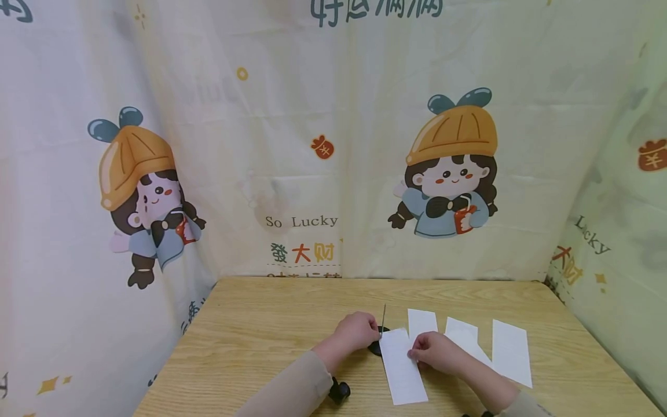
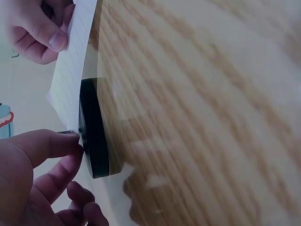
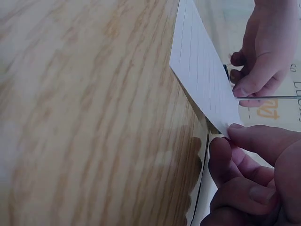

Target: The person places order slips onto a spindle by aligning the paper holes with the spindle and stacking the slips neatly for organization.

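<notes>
A lined white paper slip (image 1: 403, 376) lies slanted between both hands. My left hand (image 1: 356, 330) pinches its upper left corner between thumb and finger, right beside a thin upright metal spike (image 1: 384, 315). That spike rises from a round black base (image 2: 94, 129) on the table. Whether the spike passes through the paper cannot be told, as fingers cover the spot. On the other side, my right hand (image 1: 438, 350) pinches the slip's right edge with thumb and forefinger. In the right wrist view the slip (image 3: 202, 70) is tilted, with its near part raised off the wood.
More white paper slips lie to the right on the wooden table (image 1: 250, 330): one (image 1: 422, 319) behind the held slip, others (image 1: 462, 331) partly behind the right arm, and one (image 1: 512, 353) farthest right. A printed cloth (image 1: 292, 185) hangs behind the table and along its sides.
</notes>
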The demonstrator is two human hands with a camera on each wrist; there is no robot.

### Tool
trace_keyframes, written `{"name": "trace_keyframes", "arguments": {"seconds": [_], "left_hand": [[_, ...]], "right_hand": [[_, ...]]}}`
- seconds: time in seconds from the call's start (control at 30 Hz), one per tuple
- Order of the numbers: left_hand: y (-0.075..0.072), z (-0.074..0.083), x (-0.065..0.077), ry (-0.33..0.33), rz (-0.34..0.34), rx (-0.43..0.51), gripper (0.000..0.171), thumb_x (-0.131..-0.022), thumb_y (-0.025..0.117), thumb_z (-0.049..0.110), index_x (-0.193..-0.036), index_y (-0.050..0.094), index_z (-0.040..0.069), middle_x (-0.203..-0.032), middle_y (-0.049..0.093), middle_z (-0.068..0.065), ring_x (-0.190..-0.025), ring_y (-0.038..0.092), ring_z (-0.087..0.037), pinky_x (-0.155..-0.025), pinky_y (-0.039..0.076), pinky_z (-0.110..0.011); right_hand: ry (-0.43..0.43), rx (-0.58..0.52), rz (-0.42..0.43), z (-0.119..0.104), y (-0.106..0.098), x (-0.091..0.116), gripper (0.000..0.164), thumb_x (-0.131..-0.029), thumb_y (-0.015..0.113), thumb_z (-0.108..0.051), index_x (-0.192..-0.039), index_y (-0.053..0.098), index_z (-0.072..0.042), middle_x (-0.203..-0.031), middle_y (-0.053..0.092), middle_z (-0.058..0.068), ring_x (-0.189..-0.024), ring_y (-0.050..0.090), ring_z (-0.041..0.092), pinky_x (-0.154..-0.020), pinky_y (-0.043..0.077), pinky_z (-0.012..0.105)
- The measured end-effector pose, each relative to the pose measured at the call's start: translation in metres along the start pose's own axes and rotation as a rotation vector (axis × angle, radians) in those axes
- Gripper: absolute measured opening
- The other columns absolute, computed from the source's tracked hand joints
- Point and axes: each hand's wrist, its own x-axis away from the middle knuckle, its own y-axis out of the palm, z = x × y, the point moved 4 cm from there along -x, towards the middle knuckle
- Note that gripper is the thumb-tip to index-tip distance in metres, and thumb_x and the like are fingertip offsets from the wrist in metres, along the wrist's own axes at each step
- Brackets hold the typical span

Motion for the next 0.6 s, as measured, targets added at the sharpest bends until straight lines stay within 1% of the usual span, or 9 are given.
{"name": "trace_keyframes", "arguments": {"seconds": [0.23,0.37,0.6], "left_hand": [[0.0009,-0.0001,-0.0001,-0.011,-0.004,-0.022,0.023,-0.085,0.074,0.027,-0.069,0.059,0.02,-0.066,0.055,0.006,-0.062,0.048,-0.013,-0.057,0.038,-0.029],[0.0016,-0.0004,0.0006,-0.014,-0.002,-0.01,0.024,-0.085,0.075,0.026,-0.069,0.059,0.02,-0.066,0.055,0.005,-0.061,0.049,-0.013,-0.056,0.038,-0.028],[0.0035,-0.0036,0.0017,0.014,0.007,0.007,0.026,-0.086,0.076,0.028,-0.07,0.057,0.02,-0.066,0.053,0.007,-0.059,0.047,-0.011,-0.055,0.037,-0.027]], "right_hand": [[0.01,0.036,-0.01,-0.0029,0.0014,0.0015,0.021,-0.091,0.071,-0.02,-0.076,0.061,-0.01,-0.063,0.057,-0.002,-0.058,0.049,0.014,-0.053,0.039,0.027],[0.011,0.048,-0.006,-0.0022,0.0021,0.0005,0.021,-0.091,0.072,-0.022,-0.076,0.061,-0.011,-0.064,0.057,-0.002,-0.059,0.05,0.014,-0.053,0.04,0.028],[0.015,0.072,0.006,-0.001,0.003,0.0008,0.022,-0.09,0.072,-0.023,-0.076,0.06,-0.012,-0.063,0.056,-0.002,-0.059,0.049,0.015,-0.053,0.039,0.028]]}}
